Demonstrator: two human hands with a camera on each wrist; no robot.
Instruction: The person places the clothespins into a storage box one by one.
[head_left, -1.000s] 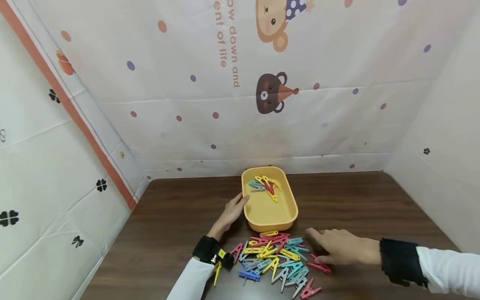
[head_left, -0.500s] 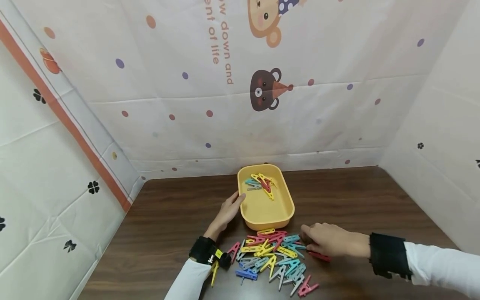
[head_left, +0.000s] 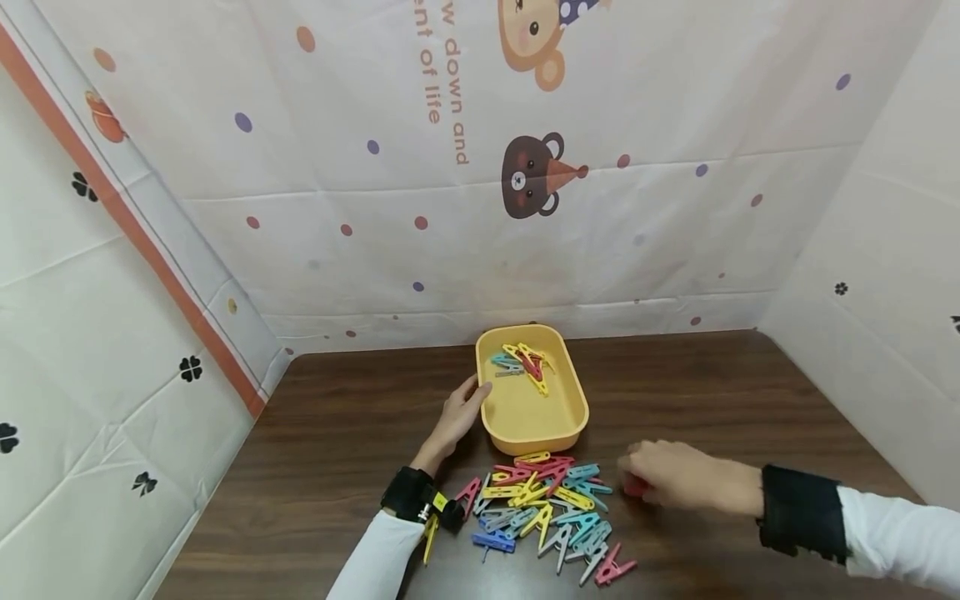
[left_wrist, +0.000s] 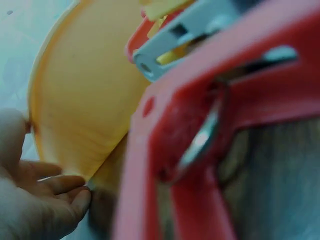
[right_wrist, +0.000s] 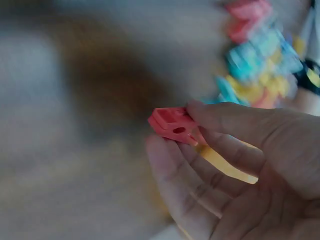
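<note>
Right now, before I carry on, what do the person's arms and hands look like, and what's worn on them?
The left hand and right hand are bare, ungloved. Each arm has a long white fabric sleeve and a wide black wrist cuff. The left cuff also carries a small yellow-green tag and a dark rounded piece.

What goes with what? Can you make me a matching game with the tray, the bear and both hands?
Column one
1. Plastic tray
2. Right hand
3. Brown bear
4. Left hand

Column two
A. Pinching a red clothespin
B. Touching the tray's edge
C. Yellow, with a few clothespins inside
D. Printed on the wall sheet

Right pairs: 1-C, 2-A, 3-D, 4-B
</note>
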